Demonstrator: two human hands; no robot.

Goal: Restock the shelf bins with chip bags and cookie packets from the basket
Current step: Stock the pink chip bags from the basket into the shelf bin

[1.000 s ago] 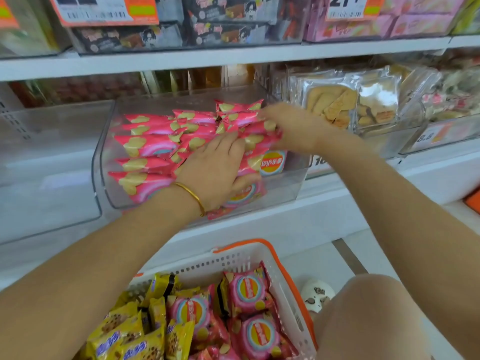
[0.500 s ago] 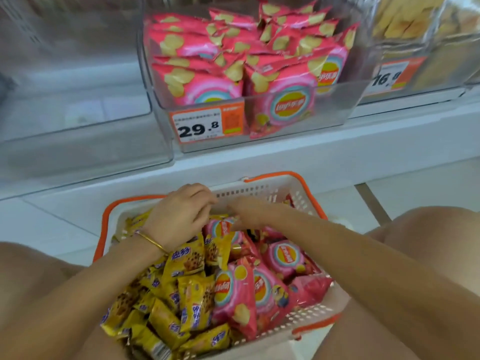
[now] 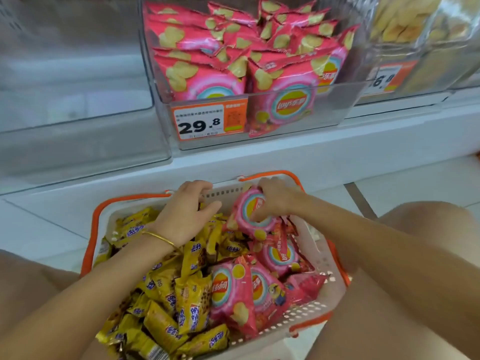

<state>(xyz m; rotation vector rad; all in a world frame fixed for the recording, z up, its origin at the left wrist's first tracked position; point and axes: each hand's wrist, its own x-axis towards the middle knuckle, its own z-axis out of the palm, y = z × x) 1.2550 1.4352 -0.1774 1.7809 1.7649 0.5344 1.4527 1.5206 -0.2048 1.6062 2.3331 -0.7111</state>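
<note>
The right hand curls round the top of a chip bag, tilted up at the far end of the basket; the left hand, fingers bent, hangs just beside it over the cookie packets, whether holding one I cannot tell; the chip bin stands directly above and ahead, nearer the right hand.
</note>
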